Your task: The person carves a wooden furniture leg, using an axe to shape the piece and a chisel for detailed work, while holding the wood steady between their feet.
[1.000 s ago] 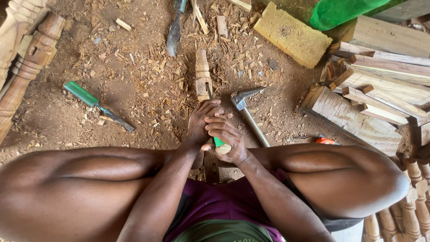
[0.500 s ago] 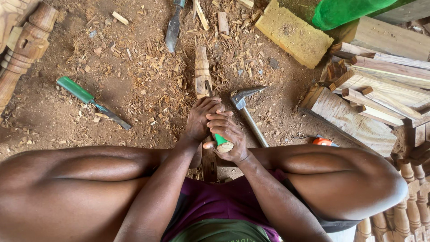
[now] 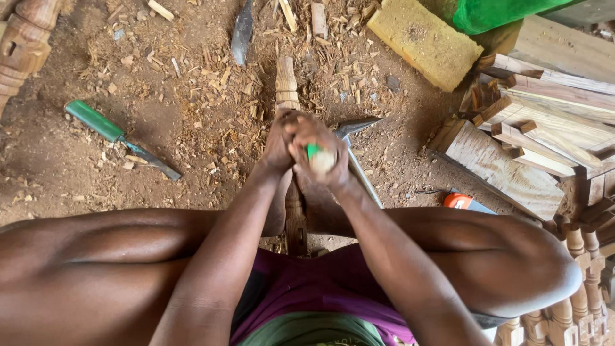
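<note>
Both hands meet over a turned wooden spindle (image 3: 286,83) that lies lengthwise on the dirt between my knees. My right hand (image 3: 320,154) is closed round a green-handled chisel (image 3: 315,154), its pale butt end facing the camera. My left hand (image 3: 278,144) wraps the lower part of the same chisel, pressed against the right hand. The blade is hidden under the fingers. The spindle's near end (image 3: 296,224) shows below my wrists.
A hammer (image 3: 355,138) lies just right of my hands. A second green-handled chisel (image 3: 118,136) rests at left, a dark blade (image 3: 242,31) at top. A yellow block (image 3: 423,41), stacked wood pieces (image 3: 538,128), carved balusters (image 3: 22,45) and wood chips surround me.
The view has shifted slightly. My hands stay clasped on the chisel over the spindle, working in small motions; nothing else has moved.
</note>
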